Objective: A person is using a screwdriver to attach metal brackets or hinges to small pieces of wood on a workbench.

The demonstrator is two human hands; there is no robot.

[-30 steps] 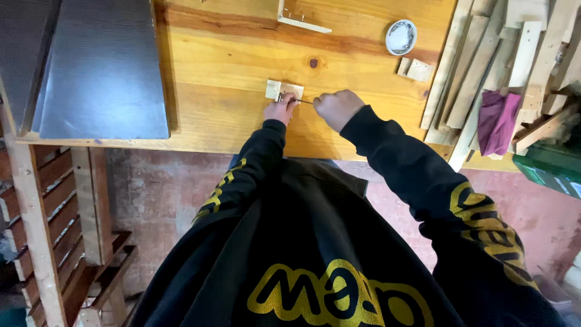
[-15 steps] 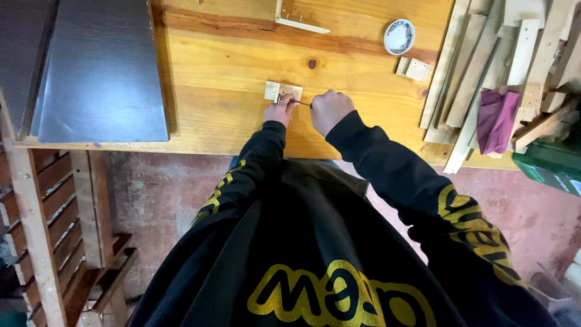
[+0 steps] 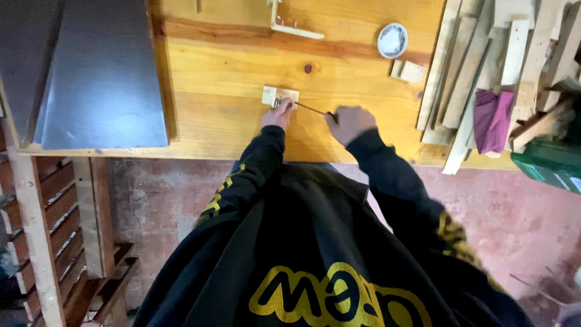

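Note:
On the orange-brown wooden workbench (image 3: 230, 79) lies a small pale wooden block (image 3: 279, 95). My left hand (image 3: 278, 115) rests against its near edge and holds it down. My right hand (image 3: 349, 123) is closed around the handle of a thin dark tool (image 3: 310, 108), whose tip touches the block. Both arms are in black sleeves with yellow print.
A grey metal sheet (image 3: 97, 79) covers the bench's left part. A round white lid (image 3: 392, 40), two small wood pieces (image 3: 408, 71), a pile of wooden slats (image 3: 478, 66) and a purple cloth (image 3: 491, 118) lie to the right. A wooden frame (image 3: 48, 230) stands below left.
My right hand has drawn back to the right, away from the block, so the thin tool now shows between the two hands. The left hand has stayed on the block.

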